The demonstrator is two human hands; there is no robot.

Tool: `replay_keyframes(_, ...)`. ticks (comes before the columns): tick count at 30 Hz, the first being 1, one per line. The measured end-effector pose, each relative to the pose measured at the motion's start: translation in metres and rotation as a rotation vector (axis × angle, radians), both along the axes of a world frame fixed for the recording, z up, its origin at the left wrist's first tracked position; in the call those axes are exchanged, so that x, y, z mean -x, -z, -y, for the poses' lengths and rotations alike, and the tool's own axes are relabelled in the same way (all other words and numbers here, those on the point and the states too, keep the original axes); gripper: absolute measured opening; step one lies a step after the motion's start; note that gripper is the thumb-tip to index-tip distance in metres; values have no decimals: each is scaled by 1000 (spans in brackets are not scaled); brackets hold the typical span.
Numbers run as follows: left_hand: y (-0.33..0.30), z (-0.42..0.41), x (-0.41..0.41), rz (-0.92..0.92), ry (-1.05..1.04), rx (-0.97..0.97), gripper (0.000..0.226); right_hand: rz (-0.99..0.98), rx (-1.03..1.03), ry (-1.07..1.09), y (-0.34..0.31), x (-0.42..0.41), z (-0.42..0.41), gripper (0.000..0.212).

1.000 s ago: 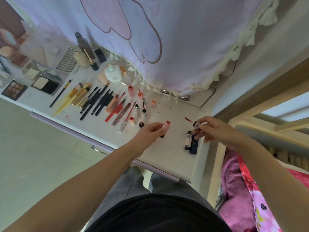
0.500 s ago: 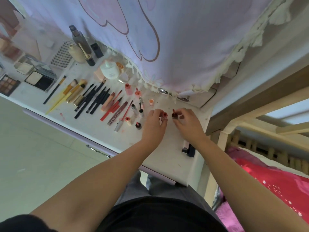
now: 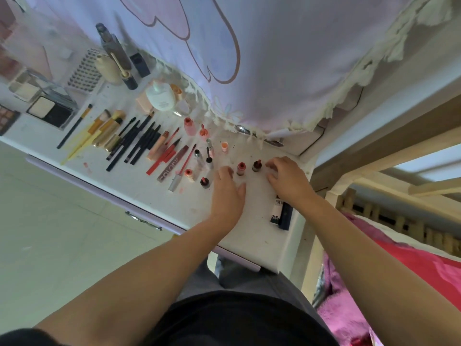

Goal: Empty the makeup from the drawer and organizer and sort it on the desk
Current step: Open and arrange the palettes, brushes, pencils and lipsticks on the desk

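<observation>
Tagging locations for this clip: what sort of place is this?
Probably a bedroom or dorm room: a white desk covered in makeup, a bed with pink bedding right beside it, and a curtain hanging over the desk.

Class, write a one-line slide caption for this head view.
Both hands hover beside two upright lip tints on the desk.

Bare white desk top point(image 3: 252, 228) open at near edge, two small upright red-capped bottles point(image 3: 241, 169) ahead, white and navy tubes point(image 3: 280, 213) right, row of brushes and pencils point(image 3: 129, 141) crowding left, hanging lilac cloth point(image 3: 274, 71) closing the back.
</observation>
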State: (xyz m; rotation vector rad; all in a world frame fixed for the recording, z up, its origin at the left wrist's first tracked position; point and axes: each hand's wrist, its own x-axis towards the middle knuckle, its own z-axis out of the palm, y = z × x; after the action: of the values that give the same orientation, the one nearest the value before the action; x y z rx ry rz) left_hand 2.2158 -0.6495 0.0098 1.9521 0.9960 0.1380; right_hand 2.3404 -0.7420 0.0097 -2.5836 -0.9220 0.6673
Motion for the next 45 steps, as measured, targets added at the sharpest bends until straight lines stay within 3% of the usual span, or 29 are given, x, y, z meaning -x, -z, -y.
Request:
replay_keyframes(4, 3, 26, 32, -75, 208, -30, 18, 19, 99, -68, -10, -7, 35, 27)
replay_keyframes(9, 5, 42, 9, -141, 536, -283, 27, 148, 203, -140, -9, 6, 48, 26)
replay_keyframes(13, 12, 54, -2, -254, 552, -419, 37, 159, 243, -96, -10, 13, 44, 30)
replay_keyframes(21, 14, 29, 5, -304, 480, -478, 33, 201, 252, -119, -8, 26, 20, 35)
replay_keyframes(23, 12, 20, 11, -263, 471, -464, 30, 94, 168, -47, -10, 29, 13, 38)
replay_keyframes(26, 3, 9, 20, -163, 515, -414, 28, -281, 1, 101, -22, 30, 4, 43)
replay_keyframes(31, -23, -10, 31, -33, 562, -80, 27, -475, -181, 63, -48, 38, 2, 31)
replay_keyframes(36, -32, -23, 39, -60, 626, 39, 30, -518, -255, -48, -59, 46, 14, 4)
replay_keyframes(39, -34, -24, 46, -75, 674, 20, 28, -568, -216, -48, -70, 47, 13, 12)
replay_keyframes(42, -36, -23, 49, -78, 702, 5, 28, -554, 3, -75, -74, 48, 7, 38)
replay_keyframes(45, -38, -25, 51, -80, 717, 1, 28, -517, -13, -121, -74, 49, 9, 28)
